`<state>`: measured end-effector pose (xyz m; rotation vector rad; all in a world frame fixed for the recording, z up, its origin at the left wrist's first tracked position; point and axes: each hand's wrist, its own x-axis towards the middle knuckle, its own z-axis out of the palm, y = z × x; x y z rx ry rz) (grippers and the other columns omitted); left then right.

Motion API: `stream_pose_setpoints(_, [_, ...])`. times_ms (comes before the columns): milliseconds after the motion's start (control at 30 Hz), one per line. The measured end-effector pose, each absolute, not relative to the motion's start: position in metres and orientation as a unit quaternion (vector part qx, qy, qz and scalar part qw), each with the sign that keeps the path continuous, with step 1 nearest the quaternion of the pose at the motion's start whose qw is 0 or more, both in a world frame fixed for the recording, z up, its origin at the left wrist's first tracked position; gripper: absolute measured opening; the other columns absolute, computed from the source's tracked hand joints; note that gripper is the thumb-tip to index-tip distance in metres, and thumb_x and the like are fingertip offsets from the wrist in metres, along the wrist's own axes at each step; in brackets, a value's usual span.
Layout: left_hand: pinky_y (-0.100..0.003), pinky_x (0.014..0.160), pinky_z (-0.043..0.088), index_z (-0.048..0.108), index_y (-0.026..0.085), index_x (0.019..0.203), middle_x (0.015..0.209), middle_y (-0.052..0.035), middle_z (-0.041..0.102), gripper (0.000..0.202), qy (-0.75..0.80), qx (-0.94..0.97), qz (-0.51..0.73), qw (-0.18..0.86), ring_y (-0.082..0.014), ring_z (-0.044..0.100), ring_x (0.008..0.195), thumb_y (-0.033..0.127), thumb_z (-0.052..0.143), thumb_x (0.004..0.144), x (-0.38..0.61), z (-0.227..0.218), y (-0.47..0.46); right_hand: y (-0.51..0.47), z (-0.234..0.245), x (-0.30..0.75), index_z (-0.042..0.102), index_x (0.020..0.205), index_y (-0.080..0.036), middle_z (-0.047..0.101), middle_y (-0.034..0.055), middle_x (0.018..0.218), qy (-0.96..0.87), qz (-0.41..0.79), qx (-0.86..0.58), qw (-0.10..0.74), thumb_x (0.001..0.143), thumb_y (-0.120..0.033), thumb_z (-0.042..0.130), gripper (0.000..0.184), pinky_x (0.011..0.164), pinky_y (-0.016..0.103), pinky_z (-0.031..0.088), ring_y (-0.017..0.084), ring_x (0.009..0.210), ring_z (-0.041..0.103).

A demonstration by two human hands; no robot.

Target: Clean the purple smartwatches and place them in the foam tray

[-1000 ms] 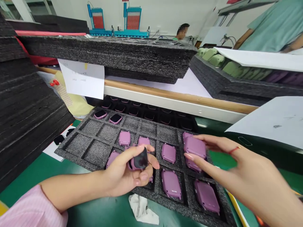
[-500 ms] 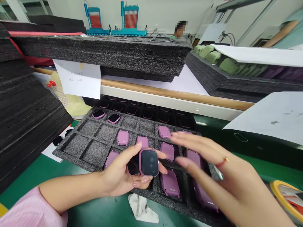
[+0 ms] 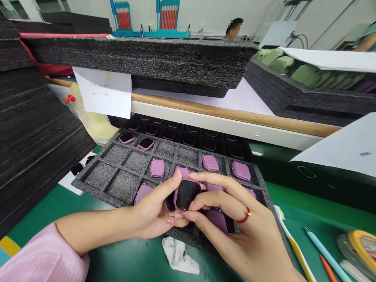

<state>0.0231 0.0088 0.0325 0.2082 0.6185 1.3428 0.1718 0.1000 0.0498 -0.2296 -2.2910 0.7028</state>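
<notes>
Passage is open above the unfilled foam tray cells (image 3: pixel 123 186) at left, bounded by stacked black foam sheets (image 3: pixel 35 137) further left, a raised foam sheet (image 3: pixel 141 62) above, and pink smartwatches (image 3: pixel 241 170) seated in cells at right.

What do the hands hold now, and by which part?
A pink watch case with dark screen: the left hand holds its left edge, the right fingers its right edge. A dark piece lies beside it.

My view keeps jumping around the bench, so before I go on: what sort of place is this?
Probably a small-electronics assembly or packing workshop. Pink smartwatch bodies sit in the cells of a black foam tray, more foam trays are stacked alongside, and the bench has a green work mat.
</notes>
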Motion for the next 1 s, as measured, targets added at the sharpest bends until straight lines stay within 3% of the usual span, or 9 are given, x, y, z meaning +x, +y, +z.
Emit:
stream_pose_setpoints(167, [-0.008, 0.039, 0.026, 0.073, 0.01, 0.085, 0.062, 0.0026, 0.054, 0.047, 0.259, 0.093, 0.623, 0.732, -0.0012, 0.035, 0.047, 0.054, 0.084, 0.074, 0.023, 0.033, 0.009, 0.096, 0.049, 0.168, 0.07, 0.09, -0.026, 0.069, 0.0032, 0.124, -0.874, 0.293, -0.099, 0.376, 0.091, -0.014, 0.069, 0.011, 0.096, 0.03, 0.058, 0.017, 0.111, 0.069])
stream_pose_setpoints(300, [-0.01, 0.039, 0.025, 0.07, 0.01, 0.081, 0.062, 0.0017, 0.056, 0.044, 0.26, 0.107, 0.627, 0.727, -0.0015, 0.035, 0.046, 0.053, 0.083, 0.076, 0.024, 0.032, 0.009, 0.096, 0.047, 0.169, 0.071, 0.093, -0.027, 0.073, 0.0043, 0.116, -0.853, 0.315, -0.111, 0.4, 0.09, -0.013, 0.07, 0.015, 0.091, 0.038, 0.06, 0.022, 0.106, 0.07])
stream_pose_setpoints(467, [-0.013, 0.039, 0.022, 0.071, 0.013, 0.088, 0.066, -0.0025, 0.065, 0.042, 0.25, 0.126, 0.639, 0.717, -0.0027, 0.038, 0.044, 0.052, 0.083, 0.076, 0.024, 0.033, 0.008, 0.092, 0.046, 0.174, 0.069, 0.095, -0.03, 0.075, 0.0036, 0.088, -0.775, 0.303, -0.188, 0.522, 0.089, -0.008, 0.068, 0.023, 0.075, 0.046, 0.064, 0.027, 0.084, 0.073])
stream_pose_setpoints(533, [-0.014, 0.038, 0.02, 0.072, 0.013, 0.088, 0.072, -0.0055, 0.07, 0.045, 0.249, 0.128, 0.64, 0.716, -0.0022, 0.038, 0.044, 0.054, 0.084, 0.074, 0.023, 0.033, 0.008, 0.091, 0.045, 0.175, 0.068, 0.1, -0.03, 0.076, 0.0043, 0.091, -0.75, 0.336, -0.188, 0.538, 0.09, -0.009, 0.069, 0.023, 0.078, 0.046, 0.066, 0.027, 0.088, 0.075])
stream_pose_setpoints(633, [-0.014, 0.038, 0.018, 0.074, 0.014, 0.091, 0.072, -0.0042, 0.07, 0.048, 0.248, 0.125, 0.639, 0.717, -0.0015, 0.034, 0.043, 0.057, 0.084, 0.072, 0.022, 0.032, 0.007, 0.094, 0.042, 0.171, 0.063, 0.122, -0.028, 0.07, 0.0079, 0.123, -0.787, 0.396, -0.139, 0.453, 0.087, -0.022, 0.078, 0.039, 0.099, 0.048, 0.061, 0.029, 0.116, 0.069])
stream_pose_setpoints(700, [-0.015, 0.036, 0.016, 0.076, 0.013, 0.091, 0.062, -0.0005, 0.063, 0.053, 0.252, 0.129, 0.63, 0.723, -0.0015, 0.032, 0.041, 0.062, 0.082, 0.072, 0.021, 0.031, 0.006, 0.095, 0.04, 0.168, 0.057, 0.133, -0.028, 0.064, 0.009, 0.134, -0.826, 0.391, -0.115, 0.389, 0.084, -0.028, 0.082, 0.055, 0.109, 0.047, 0.055, 0.029, 0.128, 0.061])
stream_pose_setpoints(833, [-0.015, 0.036, 0.013, 0.077, 0.009, 0.083, 0.047, 0.0049, 0.044, 0.062, 0.261, 0.151, 0.605, 0.737, -0.0021, 0.032, 0.038, 0.069, 0.077, 0.072, 0.019, 0.03, 0.005, 0.098, 0.037, 0.166, 0.058, 0.135, -0.03, 0.065, 0.0073, 0.132, -0.852, 0.37, -0.103, 0.354, 0.087, -0.032, 0.079, 0.052, 0.107, 0.042, 0.056, 0.025, 0.124, 0.063])
stream_pose_setpoints(1000, [-0.017, 0.04, 0.02, 0.079, 0.007, 0.081, 0.043, 0.0042, 0.042, 0.062, 0.261, 0.153, 0.598, 0.742, -0.0047, 0.037, 0.041, 0.068, 0.077, 0.072, 0.02, 0.033, 0.006, 0.101, 0.037, 0.169, 0.059, 0.134, -0.03, 0.065, 0.0087, 0.132, -0.855, 0.378, -0.103, 0.341, 0.088, -0.031, 0.078, 0.05, 0.105, 0.043, 0.057, 0.026, 0.123, 0.065])
